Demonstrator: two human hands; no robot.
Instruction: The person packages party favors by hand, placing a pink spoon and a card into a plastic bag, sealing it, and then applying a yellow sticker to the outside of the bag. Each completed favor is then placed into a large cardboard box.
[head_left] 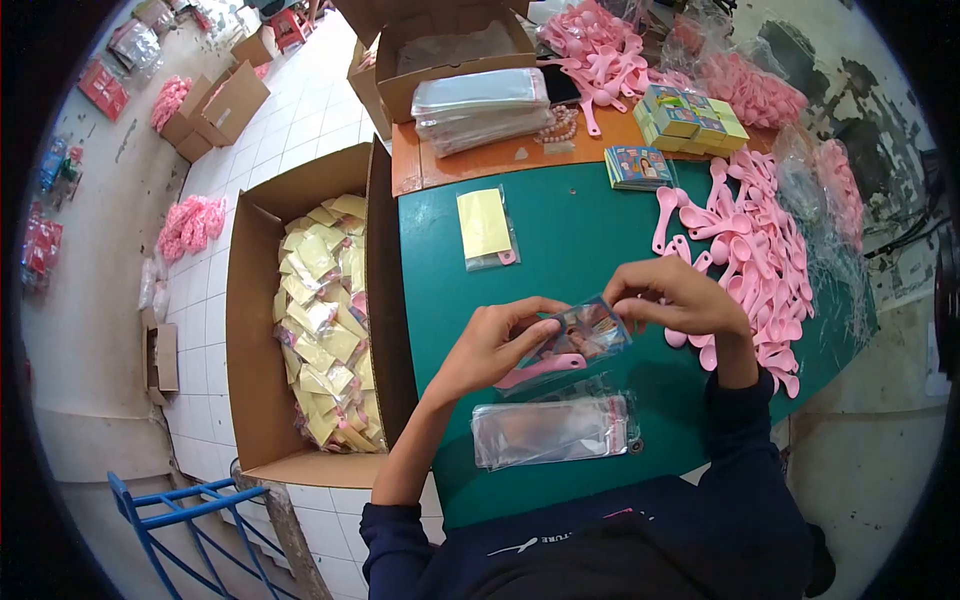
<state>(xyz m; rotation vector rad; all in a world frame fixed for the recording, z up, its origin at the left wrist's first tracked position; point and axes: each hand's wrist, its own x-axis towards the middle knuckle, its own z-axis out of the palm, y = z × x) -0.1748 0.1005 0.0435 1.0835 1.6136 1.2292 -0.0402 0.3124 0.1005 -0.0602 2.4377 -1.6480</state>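
My left hand (493,345) grips a clear plastic bag (612,345), thumb on top and fingers beneath. Inside the bag are a printed card (585,330) and a pink measuring spoon (548,370), which lies along the near side. At the bag's right end, my right hand (685,297) has its fingers curled and pinched on the edge. Just below my hands lies a stack of flat clear bags (550,432). Farther up the table is a filled bag (485,228) with a yellow card face and a spoon in it.
Loose pink spoons (745,260) are heaped at the right. Behind them sit card stacks (690,118), more spoons (600,50) and a bag bundle (480,105). A cardboard box (255,330) of filled bags stands left of the green table (425,290), near a blue metal frame (195,505).
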